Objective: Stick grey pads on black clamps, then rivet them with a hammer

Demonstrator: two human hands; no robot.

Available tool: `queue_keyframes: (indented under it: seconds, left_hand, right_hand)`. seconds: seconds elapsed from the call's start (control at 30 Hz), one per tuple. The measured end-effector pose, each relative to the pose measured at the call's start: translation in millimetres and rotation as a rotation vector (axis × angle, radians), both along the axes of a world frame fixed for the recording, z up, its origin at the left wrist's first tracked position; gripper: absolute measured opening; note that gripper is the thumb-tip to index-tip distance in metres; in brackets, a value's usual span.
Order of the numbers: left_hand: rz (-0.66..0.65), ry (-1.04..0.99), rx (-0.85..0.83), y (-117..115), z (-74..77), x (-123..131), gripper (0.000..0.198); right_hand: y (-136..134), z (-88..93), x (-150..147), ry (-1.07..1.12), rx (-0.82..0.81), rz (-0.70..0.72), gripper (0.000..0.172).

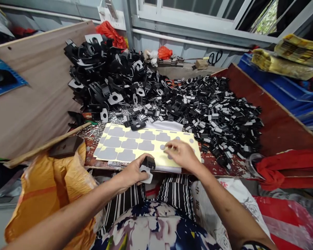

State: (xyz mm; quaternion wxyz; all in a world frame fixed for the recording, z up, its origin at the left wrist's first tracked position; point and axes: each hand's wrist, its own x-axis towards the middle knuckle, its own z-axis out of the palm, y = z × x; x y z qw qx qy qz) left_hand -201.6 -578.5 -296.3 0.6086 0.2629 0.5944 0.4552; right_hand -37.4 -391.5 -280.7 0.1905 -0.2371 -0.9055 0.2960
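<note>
My left hand [132, 172] is closed around a black plastic part [148, 162] with a light grey face pad [146, 175] that has a round hole in it. It is held just over the table's front edge. My right hand [184, 154] hovers over a yellow sticker sheet [158, 158], its thumb and forefinger drawn together beside a small round grey sticker [163, 147]. Whatever is between those fingertips is too small to make out. Large grey shaped stickers [146, 145] cover the sheet's left and middle. A black part [138, 123] lies at the sheet's back edge.
Behind the sheets rise a heap of large black parts [106, 80] and, to the right, a heap of small black clips [219, 111]. A wooden stick [49, 144] lies at the left, above an orange bag [49, 194]. Wooden boards [41, 86] wall the table's sides.
</note>
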Motion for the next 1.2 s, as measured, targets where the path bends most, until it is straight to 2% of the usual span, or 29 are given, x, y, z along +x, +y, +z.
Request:
queue_keyframes:
  seconds: [0.07, 0.13, 0.2, 0.27, 0.3, 0.33, 0.37, 0.43, 0.5, 0.57, 0.63, 0.7, 0.77, 0.83, 0.9, 0.97, 1.03, 1.1, 1.13, 1.17, 1.2]
  left_hand:
    - [-0.081, -0.056, -0.06, 5.6, 20.3, -19.0, 0.061]
    - [-0.057, -0.081, -0.014, 23.2, 56.4, -44.7, 0.07]
    - [0.105, -0.119, 0.22, 48.6, 102.1, -73.8, 0.078]
    - [0.31, -0.192, 0.532, 73.4, 142.1, -98.9, 0.073]
    - [0.382, -0.187, 0.594, 83.0, 154.7, -107.2, 0.071]
    - [0.421, -0.181, 0.601, 90.0, 160.5, -111.5, 0.072]
    - [0.429, -0.174, 0.565, 94.3, 159.0, -111.4, 0.074]
    - [0.35, -0.198, 0.405, 95.4, 137.0, -99.0, 0.082]
    - [0.229, -0.302, 0.25, 90.0, 99.9, -77.6, 0.085]
    - [0.248, -0.382, 0.183, 82.1, 62.8, -59.1, 0.084]
    - [0.351, -0.356, 0.18, 73.4, 35.7, -52.3, 0.076]
    - [0.488, -0.276, 0.21, 63.4, 20.1, -58.3, 0.067]
    - [0.57, -0.252, 0.207, 52.0, 11.8, -71.0, 0.063]
    - [0.572, -0.269, 0.164, 41.0, 5.4, -82.9, 0.062]
    - [0.544, -0.284, 0.132, 33.4, -1.5, -89.8, 0.057]
    - [0.565, -0.288, 0.15, 31.0, -8.5, -92.1, 0.052]
    - [0.6, -0.312, 0.188, 32.4, -13.3, -91.8, 0.053]
    - [0.631, -0.321, 0.219, 34.6, -14.1, -89.9, 0.059]
    - [0.645, -0.318, 0.229, 34.9, -12.6, -88.1, 0.062]
    - [0.654, -0.315, 0.239, 34.4, -10.0, -85.5, 0.065]
    - [0.656, -0.319, 0.249, 33.0, -6.3, -81.8, 0.066]
  right_hand:
    - [40.8, 5.9, -14.6, 0.072, 0.195, -0.098, 0.013]
    - [78.7, 9.5, -35.1, 0.1, 0.416, -0.204, 0.025]
    - [108.5, 11.8, -55.0, 0.048, 0.515, -0.26, 0.031]
    - [125.4, 14.7, -67.3, 0.007, 0.527, -0.287, 0.027]
    - [127.7, 16.6, -69.4, 0.028, 0.53, -0.293, 0.025]
    - [125.4, 18.5, -68.6, 0.084, 0.537, -0.291, 0.026]
    - [118.3, 20.2, -65.3, 0.168, 0.545, -0.275, 0.026]
    - [90.4, 20.5, -54.2, 0.36, 0.54, -0.168, 0.026]
    - [50.1, 14.4, -42.6, 0.494, 0.472, 0.025, 0.028]
    - [8.7, 1.7, -35.1, 0.516, 0.337, 0.205, 0.033]
    - [-23.5, -14.5, -32.9, 0.478, 0.177, 0.173, 0.035]
    - [-42.8, -30.9, -35.2, 0.407, 0.02, 0.009, 0.036]
    - [-52.1, -45.1, -40.7, 0.323, -0.098, -0.097, 0.036]
    - [-55.2, -55.4, -46.9, 0.259, -0.167, -0.108, 0.034]
    - [-53.9, -59.5, -50.2, 0.234, -0.246, -0.13, 0.029]
    - [-48.5, -55.7, -48.0, 0.217, -0.407, -0.126, 0.022]
    - [-40.1, -45.0, -40.3, 0.175, -0.65, 0.026, 0.019]
    - [-32.1, -31.1, -30.4, 0.146, -0.863, 0.254, 0.021]
    - [-29.6, -24.8, -26.1, 0.153, -0.916, 0.331, 0.021]
    - [-28.5, -19.5, -22.8, 0.188, -0.922, 0.345, 0.02]
    - [-28.8, -15.7, -21.0, 0.25, -0.888, 0.295, 0.02]
